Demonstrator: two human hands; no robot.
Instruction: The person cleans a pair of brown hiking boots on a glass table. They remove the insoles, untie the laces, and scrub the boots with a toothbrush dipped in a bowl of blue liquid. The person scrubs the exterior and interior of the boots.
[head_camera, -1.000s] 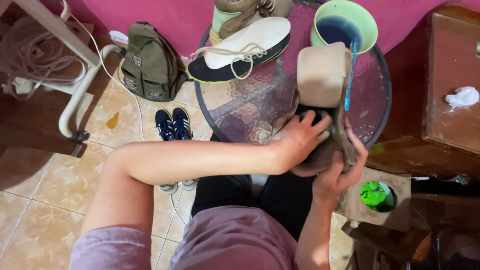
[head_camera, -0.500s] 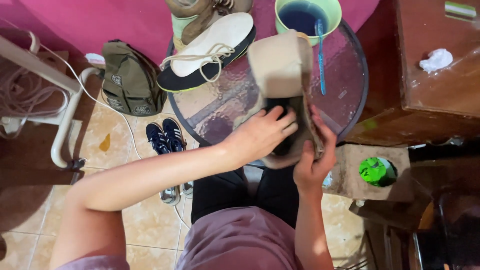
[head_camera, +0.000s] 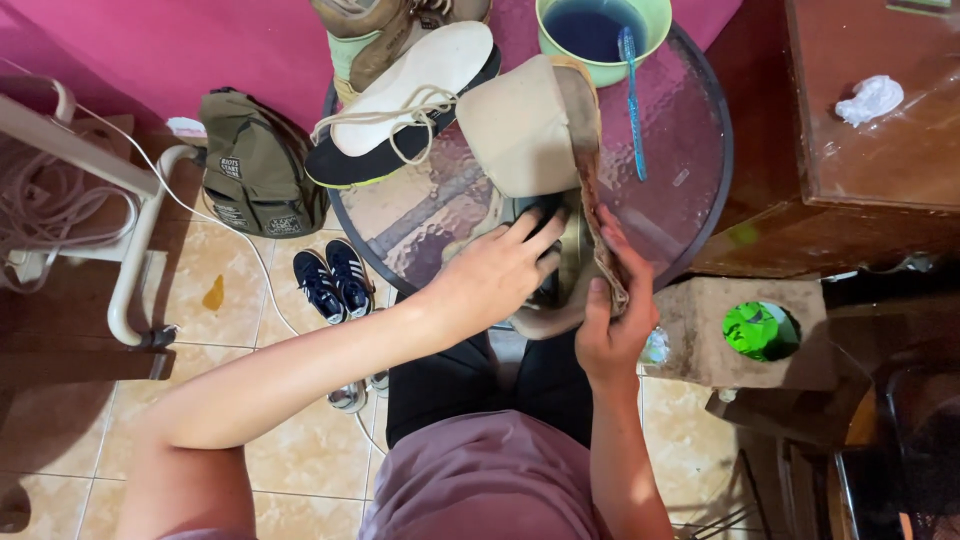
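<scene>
A tan boot (head_camera: 525, 125) lies on its side on a round glass table (head_camera: 440, 205). My left hand (head_camera: 497, 272) reaches into the boot's dark opening, fingers inside. My right hand (head_camera: 612, 318) grips the boot's rim and sole edge from the right. Behind the boot stands a green basin (head_camera: 650, 30) of dark blue water with a blue toothbrush (head_camera: 632, 95) resting across its rim. A white insole (head_camera: 415, 85) with a loose lace lies on a dark sole at the table's far left, next to a second brown boot (head_camera: 375, 30).
An olive bag (head_camera: 258, 165) leans on the pink wall. A pair of dark blue sneakers (head_camera: 332, 280) sits on the tiled floor. A brown wooden cabinet (head_camera: 880, 150) with crumpled white tissue (head_camera: 870, 98) stands right; a green lid (head_camera: 755, 330) sits in a block below.
The view has shifted, so the table sits higher and closer. My left hand has gone deeper into the boot's opening; my right hand keeps its hold on the rim.
</scene>
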